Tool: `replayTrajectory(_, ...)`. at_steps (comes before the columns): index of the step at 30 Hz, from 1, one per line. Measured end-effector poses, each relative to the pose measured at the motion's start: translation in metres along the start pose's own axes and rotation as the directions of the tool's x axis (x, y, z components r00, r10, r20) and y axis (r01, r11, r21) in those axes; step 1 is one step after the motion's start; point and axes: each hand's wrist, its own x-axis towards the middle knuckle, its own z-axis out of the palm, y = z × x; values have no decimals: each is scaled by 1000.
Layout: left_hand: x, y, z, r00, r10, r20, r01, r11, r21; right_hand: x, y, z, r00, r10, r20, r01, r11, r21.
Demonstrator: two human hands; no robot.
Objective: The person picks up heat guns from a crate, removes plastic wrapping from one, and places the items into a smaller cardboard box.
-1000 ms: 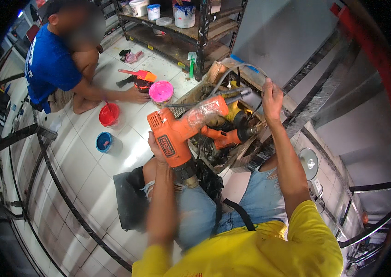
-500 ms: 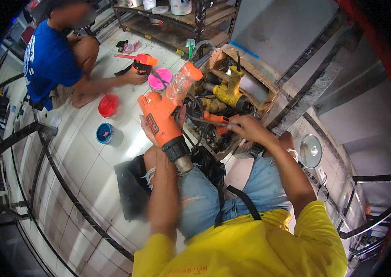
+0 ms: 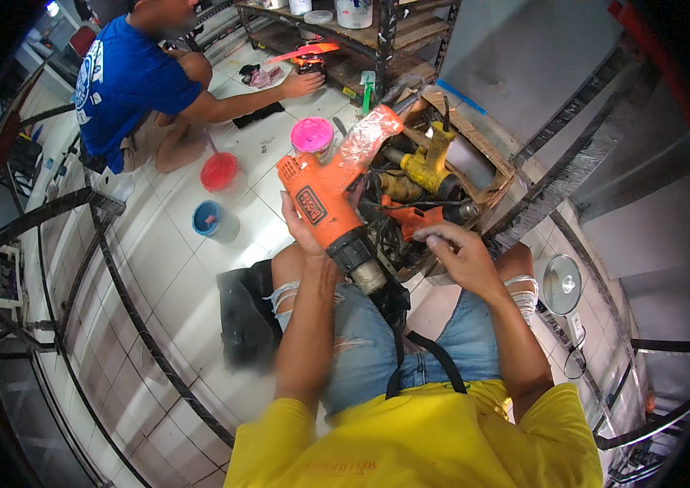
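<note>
My left hand (image 3: 303, 230) is wrapped around the body of an orange power drill (image 3: 330, 207), fingers closed on it, holding it tilted above my knees with its plastic-wrapped end (image 3: 371, 134) pointing up and away and its chuck toward my lap. My right hand (image 3: 460, 256) rests, fingers curled, on the edge of an open wooden box (image 3: 487, 167) of tools just beyond the drill; I cannot tell whether it grips anything. Inside the box lie a yellow tool (image 3: 430, 163) and a smaller orange tool (image 3: 410, 218), tangled with black cable. On the white tiled floor (image 3: 158, 268) to my left stand a pink-lidded tub (image 3: 312, 136), a red lid (image 3: 219, 171) and a blue cup (image 3: 213, 221). Farther off, a person in a blue shirt (image 3: 121, 81) crouches, reaching toward a metal shelf (image 3: 377, 37).
</note>
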Motion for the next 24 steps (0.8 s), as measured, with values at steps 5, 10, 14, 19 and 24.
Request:
replayTrajectory(5, 0, 18, -4, 997, 73, 16, -71, 994, -87, -11, 11, -24, 984, 105, -144, -82, 984, 161)
replayTrajectory(10, -7, 18, -2, 989, 139, 52, -135, 988, -73, -28, 29, -39, 967, 163, -198, -133, 978, 159)
replayTrajectory(14, -6, 18, -17, 987, 159, 15, -159, 976, 149, -29, 28, -38, 960, 173, -222, -118, 964, 239)
replayTrajectory(19, -27, 11, -3, 941, 329, -76, -266, 861, 433, -30, 13, -33, 990, 113, -86, -80, 945, 317)
replayTrajectory(24, -35, 36, -3, 950, 260, 171, -289, 942, 172, -36, 6, -26, 998, 46, -40, -29, 929, 369)
